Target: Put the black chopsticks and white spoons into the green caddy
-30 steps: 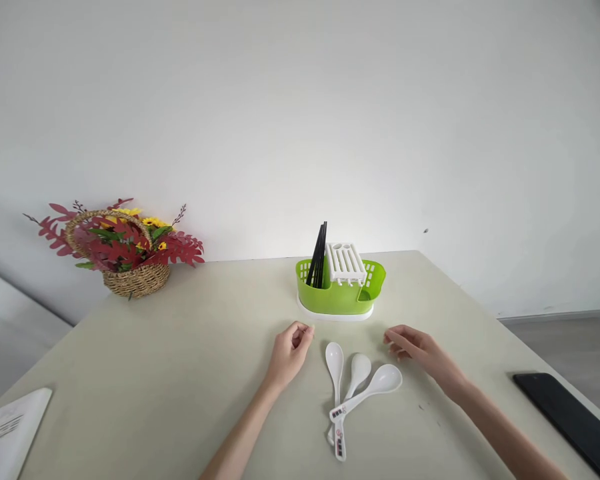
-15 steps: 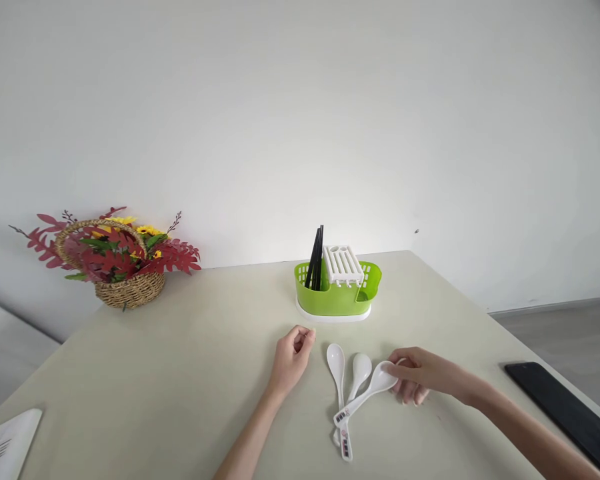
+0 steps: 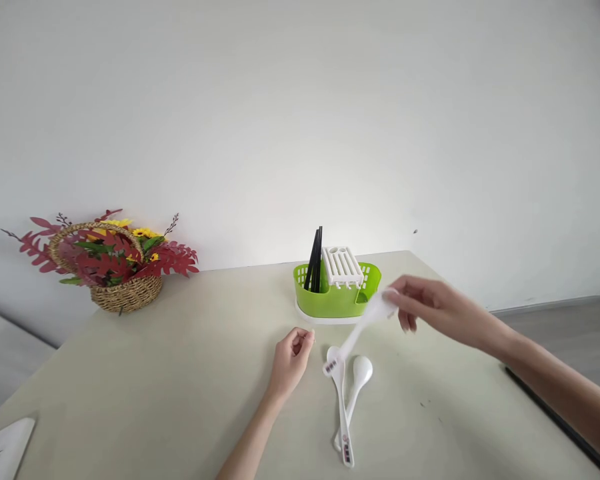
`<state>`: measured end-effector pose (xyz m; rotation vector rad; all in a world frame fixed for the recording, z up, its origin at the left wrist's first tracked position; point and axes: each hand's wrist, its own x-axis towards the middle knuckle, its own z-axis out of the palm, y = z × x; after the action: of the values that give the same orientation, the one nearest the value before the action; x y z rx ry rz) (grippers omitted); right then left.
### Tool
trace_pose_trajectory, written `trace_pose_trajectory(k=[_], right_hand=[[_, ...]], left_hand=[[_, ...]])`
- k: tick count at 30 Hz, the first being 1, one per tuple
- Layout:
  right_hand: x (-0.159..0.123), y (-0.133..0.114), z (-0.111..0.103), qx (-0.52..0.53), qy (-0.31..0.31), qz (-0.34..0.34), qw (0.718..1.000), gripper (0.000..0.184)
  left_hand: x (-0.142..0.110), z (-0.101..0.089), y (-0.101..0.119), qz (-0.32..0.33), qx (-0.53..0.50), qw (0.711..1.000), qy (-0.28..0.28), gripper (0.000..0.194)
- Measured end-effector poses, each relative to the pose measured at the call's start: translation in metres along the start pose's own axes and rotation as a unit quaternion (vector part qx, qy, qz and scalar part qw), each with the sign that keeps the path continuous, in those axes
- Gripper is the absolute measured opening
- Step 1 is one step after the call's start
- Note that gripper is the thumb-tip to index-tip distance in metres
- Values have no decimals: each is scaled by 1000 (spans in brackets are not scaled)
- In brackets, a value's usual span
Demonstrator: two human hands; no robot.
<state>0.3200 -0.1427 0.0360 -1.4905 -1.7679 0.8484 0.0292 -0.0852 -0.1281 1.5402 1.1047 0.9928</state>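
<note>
My right hand [image 3: 420, 303] grips a white spoon [image 3: 359, 330] by its bowl, in the air in front of the green holder [image 3: 325, 305]. The spoon's handle slants down to the left, slightly blurred. Below it, two more white spoons lie crossed on the table: one with a printed handle [image 3: 343, 420], the other [image 3: 362, 371] with its bowl to the right. My left hand [image 3: 291, 357] rests on the table left of the spoons, fingers curled; whether anything is in them is hidden. Black chopsticks [image 3: 315, 260] stand in the holder's left part, beside its white slotted rack [image 3: 343, 265].
A wicker basket [image 3: 130, 295] of red and yellow flowers stands at the back left by the wall. A white object with dark lines [image 3: 5, 450] lies at the near left. At the right table edge a black flat object [image 3: 555, 413] is partly covered by my right arm.
My right hand has lifted the spoon off the other two, up and away toward the holder. My left hand has stayed in place.
</note>
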Motion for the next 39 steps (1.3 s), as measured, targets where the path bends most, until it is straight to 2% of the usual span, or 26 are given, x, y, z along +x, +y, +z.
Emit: trace_pose_trajectory(k=[2,4,7,10,12,15,19,22,31,39], right_hand=[[17,-25,-6,-78,94,-56,991,46],[37,-45,-7,-161,181,-116,963,40],[68,-63,-2,-286,223,-209,908,30],[95,-73,10,-416,193,-227,859,31],[109,-79,19,-479,145,-227,836,31],[124,-85,35,-532,65,-226,814,26],[138,-90,57,-564,3,-233,792,20],[147,-92,72,-569,-35,-231,789,17],[162,-104,109,-520,-96,-173,831,23],[178,-100,115,-478,-127,-88,865,26]], left_hand=[[0,0,0,0,0,1000,3,42],[-1,-1,0,-3,1,1000,6,42],[-2,-2,0,-5,2,1000,4,44],[-3,-2,1,-4,6,1000,1,45],[-3,-2,2,-5,8,1000,0,44],[-5,-1,4,-6,10,1000,-7,44],[-6,-1,8,-1,18,1000,-20,44],[-6,-1,9,5,25,999,-27,44],[-5,2,7,11,29,999,-31,43],[-6,2,8,16,40,998,-36,41]])
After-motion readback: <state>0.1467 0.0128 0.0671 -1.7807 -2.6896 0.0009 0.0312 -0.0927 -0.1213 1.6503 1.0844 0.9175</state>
